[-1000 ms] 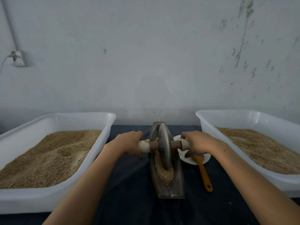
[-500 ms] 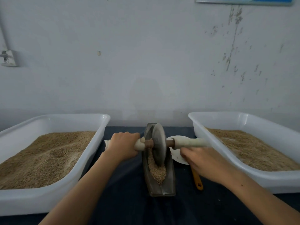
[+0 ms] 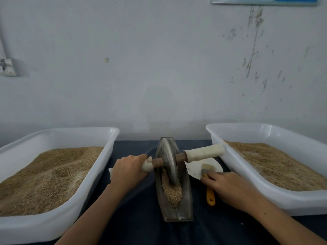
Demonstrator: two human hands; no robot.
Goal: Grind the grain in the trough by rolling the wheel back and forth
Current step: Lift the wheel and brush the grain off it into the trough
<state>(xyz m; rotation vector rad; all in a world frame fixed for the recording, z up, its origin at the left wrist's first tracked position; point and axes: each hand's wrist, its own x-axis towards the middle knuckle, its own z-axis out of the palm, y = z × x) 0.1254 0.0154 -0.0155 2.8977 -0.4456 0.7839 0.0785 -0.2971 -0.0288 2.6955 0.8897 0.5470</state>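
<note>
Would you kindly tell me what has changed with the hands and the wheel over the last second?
The right hand let go of the wheel's right handle and moved down onto the orange-handled brush. The left hand still grips the left handle. The wheel stays in the trough; both white tubs are unchanged.

Dull grey metal wheel, glossy white plastic tubs, dark matt cloth

two tubs, one wheel, one trough, one brush
</note>
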